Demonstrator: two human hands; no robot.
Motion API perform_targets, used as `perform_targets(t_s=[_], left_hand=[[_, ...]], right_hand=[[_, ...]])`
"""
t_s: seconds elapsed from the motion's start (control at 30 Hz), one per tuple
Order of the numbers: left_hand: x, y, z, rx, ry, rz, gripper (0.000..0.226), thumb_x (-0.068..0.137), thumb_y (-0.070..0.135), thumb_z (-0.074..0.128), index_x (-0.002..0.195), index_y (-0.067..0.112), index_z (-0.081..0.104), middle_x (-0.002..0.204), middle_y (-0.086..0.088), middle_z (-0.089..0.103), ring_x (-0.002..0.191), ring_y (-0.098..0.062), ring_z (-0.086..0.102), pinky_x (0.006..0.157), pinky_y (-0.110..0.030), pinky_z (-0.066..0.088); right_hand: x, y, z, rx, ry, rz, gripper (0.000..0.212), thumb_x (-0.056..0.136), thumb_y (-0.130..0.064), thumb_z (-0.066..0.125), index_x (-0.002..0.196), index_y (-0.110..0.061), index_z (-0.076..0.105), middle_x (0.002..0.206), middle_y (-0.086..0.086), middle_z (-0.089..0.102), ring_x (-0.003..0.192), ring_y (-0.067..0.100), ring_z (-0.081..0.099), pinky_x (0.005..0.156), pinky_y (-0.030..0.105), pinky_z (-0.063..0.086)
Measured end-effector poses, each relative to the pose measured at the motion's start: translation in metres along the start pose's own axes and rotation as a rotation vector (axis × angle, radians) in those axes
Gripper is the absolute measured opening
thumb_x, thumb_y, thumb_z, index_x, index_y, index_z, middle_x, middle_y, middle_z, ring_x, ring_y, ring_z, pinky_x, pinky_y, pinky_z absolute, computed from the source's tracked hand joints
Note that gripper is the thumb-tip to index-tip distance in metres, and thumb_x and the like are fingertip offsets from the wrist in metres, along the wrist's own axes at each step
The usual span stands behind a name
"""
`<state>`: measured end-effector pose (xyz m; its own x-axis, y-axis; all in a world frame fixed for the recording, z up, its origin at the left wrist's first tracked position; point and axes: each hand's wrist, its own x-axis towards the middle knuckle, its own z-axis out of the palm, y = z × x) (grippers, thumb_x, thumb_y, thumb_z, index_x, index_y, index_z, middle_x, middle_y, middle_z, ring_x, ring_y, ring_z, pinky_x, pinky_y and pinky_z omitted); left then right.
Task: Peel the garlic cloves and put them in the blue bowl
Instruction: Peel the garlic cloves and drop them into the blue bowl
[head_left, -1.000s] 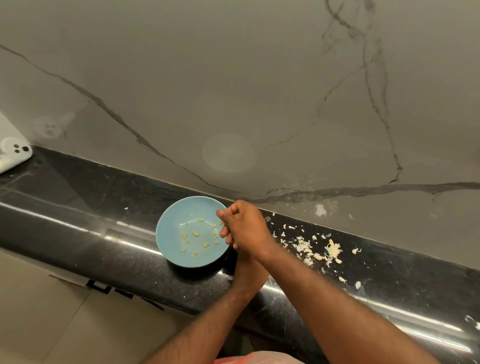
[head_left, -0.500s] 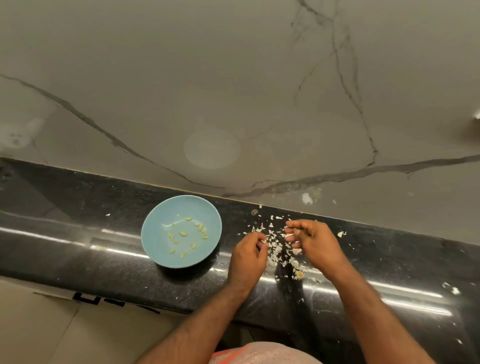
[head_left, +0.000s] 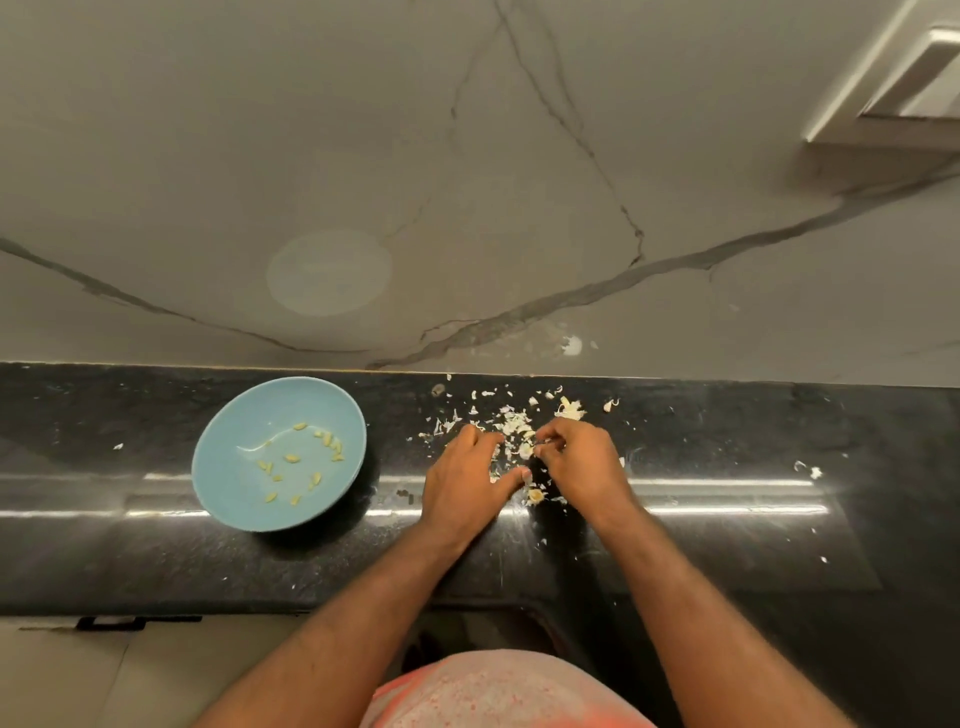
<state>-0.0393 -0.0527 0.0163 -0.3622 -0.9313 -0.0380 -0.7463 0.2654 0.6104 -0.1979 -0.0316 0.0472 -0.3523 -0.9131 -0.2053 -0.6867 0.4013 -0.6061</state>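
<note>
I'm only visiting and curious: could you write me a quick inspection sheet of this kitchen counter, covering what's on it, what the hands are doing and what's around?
Surface: glossy black stone counter, streaked with reflected light.
Job's things: blue bowl at the left holds scattered peeled cloves; garlic pile of skins and cloves lies to its right.
Clutter: stray skin flakes further right.
Grippers: left hand and right hand both work at the pile; whether either grips a clove cannot be told.
Cables: nothing seen.
Surroundings: veined marble wall behind; black cupboard handle below the counter.
</note>
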Motion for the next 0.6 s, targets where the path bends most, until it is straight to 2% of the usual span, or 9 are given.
perform_targets(t_s=[0.1, 0.2, 0.33, 0.47, 0.53, 0.6], left_hand=[[0.000, 0.002, 0.003, 0.082, -0.019, 0.031, 0.050, 0.091, 0.053, 0.063, 0.133, 0.027, 0.056, 0.116, 0.006, 0.049, 0.108, -0.013, 0.053, 0.085, -0.028, 0.046], [0.002, 0.004, 0.003, 0.096, -0.022, 0.061, 0.034, 0.093, 0.048, 0.062, 0.120, 0.027, 0.066, 0.103, 0.008, 0.046, 0.097, -0.010, 0.049, 0.076, -0.025, 0.042], [0.003, 0.006, 0.004, 0.103, -0.039, 0.102, 0.025, 0.097, 0.042, 0.059, 0.111, 0.025, 0.071, 0.099, 0.007, 0.050, 0.092, -0.009, 0.048, 0.073, -0.025, 0.041], [0.003, 0.008, 0.005, 0.127, -0.031, 0.109, 0.023, 0.101, 0.034, 0.054, 0.110, 0.019, 0.069, 0.102, 0.004, 0.055, 0.091, -0.008, 0.050, 0.075, -0.021, 0.036], [0.002, 0.010, 0.005, 0.130, -0.021, 0.094, 0.021, 0.102, 0.030, 0.053, 0.107, 0.016, 0.067, 0.103, 0.002, 0.057, 0.090, -0.010, 0.052, 0.076, -0.022, 0.041], [0.002, 0.012, 0.004, 0.101, -0.030, 0.055, 0.018, 0.102, 0.025, 0.051, 0.106, 0.014, 0.065, 0.102, 0.001, 0.058, 0.089, -0.012, 0.055, 0.080, -0.030, 0.048]], right_hand=[[-0.001, -0.002, 0.010, -0.067, -0.049, -0.029, 0.016, 0.093, -0.018, 0.069, 0.109, -0.016, 0.072, 0.095, 0.002, 0.072, 0.085, 0.015, 0.065, 0.079, 0.031, 0.054], [0.000, 0.000, 0.015, -0.118, -0.075, -0.061, 0.012, 0.093, -0.013, 0.065, 0.103, -0.015, 0.072, 0.096, 0.005, 0.070, 0.088, 0.021, 0.066, 0.081, 0.039, 0.056], [0.000, 0.006, 0.018, -0.087, -0.064, -0.073, 0.013, 0.093, -0.008, 0.061, 0.085, -0.014, 0.070, 0.088, 0.002, 0.066, 0.084, 0.020, 0.063, 0.076, 0.037, 0.054], [0.000, 0.010, 0.018, -0.013, -0.055, -0.074, 0.017, 0.098, -0.011, 0.057, 0.084, -0.010, 0.067, 0.090, 0.004, 0.064, 0.084, 0.020, 0.060, 0.078, 0.040, 0.052], [-0.001, 0.014, 0.018, 0.050, -0.048, -0.064, 0.017, 0.098, -0.012, 0.057, 0.084, -0.012, 0.065, 0.090, 0.001, 0.061, 0.085, 0.017, 0.058, 0.076, 0.033, 0.049], [-0.004, 0.016, 0.017, 0.142, -0.027, -0.052, 0.016, 0.099, -0.012, 0.057, 0.084, -0.014, 0.063, 0.090, -0.002, 0.059, 0.083, 0.014, 0.056, 0.070, 0.025, 0.044]])
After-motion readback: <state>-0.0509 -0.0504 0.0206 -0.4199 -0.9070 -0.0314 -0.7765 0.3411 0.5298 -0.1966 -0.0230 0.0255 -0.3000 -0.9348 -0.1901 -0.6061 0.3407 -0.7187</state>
